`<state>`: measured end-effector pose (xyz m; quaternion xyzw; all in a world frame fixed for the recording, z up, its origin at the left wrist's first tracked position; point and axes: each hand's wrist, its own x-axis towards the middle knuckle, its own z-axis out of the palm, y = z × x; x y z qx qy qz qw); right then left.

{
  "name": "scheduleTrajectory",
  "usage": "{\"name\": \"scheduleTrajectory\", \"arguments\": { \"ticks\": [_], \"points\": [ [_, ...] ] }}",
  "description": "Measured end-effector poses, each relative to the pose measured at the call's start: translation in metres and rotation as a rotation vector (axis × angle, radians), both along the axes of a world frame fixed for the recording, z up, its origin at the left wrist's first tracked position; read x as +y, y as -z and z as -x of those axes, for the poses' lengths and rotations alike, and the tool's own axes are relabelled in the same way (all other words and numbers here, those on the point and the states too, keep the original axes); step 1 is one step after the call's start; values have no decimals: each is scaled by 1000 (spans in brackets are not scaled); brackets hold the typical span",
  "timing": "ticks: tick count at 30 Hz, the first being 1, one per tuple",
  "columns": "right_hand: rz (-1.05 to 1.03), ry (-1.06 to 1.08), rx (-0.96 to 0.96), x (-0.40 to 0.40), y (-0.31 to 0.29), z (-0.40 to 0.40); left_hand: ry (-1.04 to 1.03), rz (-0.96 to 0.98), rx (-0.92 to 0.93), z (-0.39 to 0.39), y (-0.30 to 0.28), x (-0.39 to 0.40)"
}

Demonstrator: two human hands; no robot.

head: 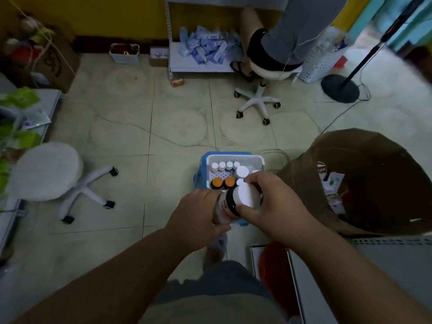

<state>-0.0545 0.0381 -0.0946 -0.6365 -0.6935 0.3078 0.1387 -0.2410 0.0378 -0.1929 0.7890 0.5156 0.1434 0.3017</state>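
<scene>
Left hand (195,216) wraps the bottle (230,205), right hand (268,204) pinches its white cap (246,195), both above the basket's (233,157) near edge. Looks like cap-twisting; next needs counter-rotation, firm hold.

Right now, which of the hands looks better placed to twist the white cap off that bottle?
Probably the right hand: it curls round the round white cap, while the left hand grips the dark labelled bottle by its body.
</scene>
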Motion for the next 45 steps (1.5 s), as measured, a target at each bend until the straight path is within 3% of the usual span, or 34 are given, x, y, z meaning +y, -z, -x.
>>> {"name": "scheduleTrajectory", "arguments": {
  "ticks": [6,12,17,21,28,31,34,38,42,45],
  "points": [
    [89,38,-45,112,70,-10,-24,172,39,-19,69,106],
    [3,145,-129,168,176,-22,-157,294,92,-44,166,164],
    [17,93,-189,191,253,-23,25,128,271,-41,218,173],
    [100,-45,-275,199,288,-18,181,83,281,-38,232,177],
    [213,-171,-480,218,314,-6,230,74,294,-38,235,180],
    [180,-116,-461,202,289,-3,228,169,386,-36,209,181],
    [34,-16,-349,172,220,-2,198,183,375,-30,149,177],
    [-188,151,-248,129,82,-7,207,-37,245,-36,34,162],
    [-361,465,-282,54,-28,-17,404,-224,98,-68,-70,134],
    [-457,764,-342,-25,-74,-10,628,-349,-9,-92,-113,105]
  ]
}}
